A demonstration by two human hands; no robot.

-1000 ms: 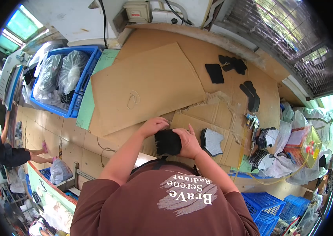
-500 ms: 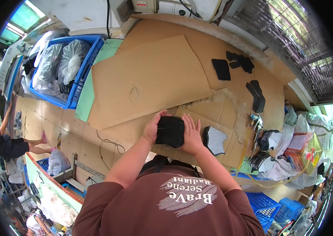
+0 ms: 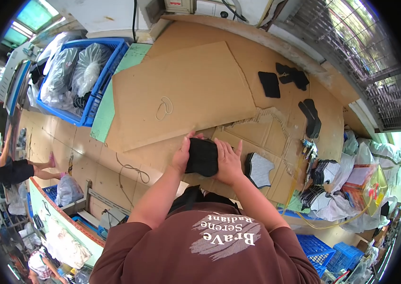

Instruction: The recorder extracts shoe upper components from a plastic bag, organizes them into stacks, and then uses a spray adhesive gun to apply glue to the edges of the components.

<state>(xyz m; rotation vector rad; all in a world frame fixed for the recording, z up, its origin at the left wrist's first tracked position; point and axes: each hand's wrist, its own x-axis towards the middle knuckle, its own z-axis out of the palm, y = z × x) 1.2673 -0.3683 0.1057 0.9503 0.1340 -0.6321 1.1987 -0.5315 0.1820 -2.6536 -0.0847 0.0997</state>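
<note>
While both hands bracket it, black block (image 3: 202, 158) sits betw. them at near side of table (image 3: 101, 125), just short of the big cardboard sheet (image 3: 181, 87). Can't tell from my end if it rests on the surface or is held a bit clear.

Handling, est.: matt, dark, corners slightly rounded, so I'd guess cloth or foam, poss. layered. Prob. light for its bulk, soft under squeeze, low slip outside; not fragile, but any layers could shear if I pushed one side harder. Best hold: flat on L + R sides, approx. mid-length, equal pressure; avoid pinching a corner.

L hand (image 3: 181, 155): curled round L side, fingertips at far L corner, pressing in. R hand (image 3: 229, 164): laid along R side, fingers pointing away from body, slightly fanned, outermost set apart; thumb hidden, so can't say if it pinches from below. Top face mostly uncovered.

Arms: forearms converge from body, elbows wide, wrists nr. straight AFAICS. Grey-topped piece (image 3: 260, 171) lies just R of R hand, not touched.
</note>
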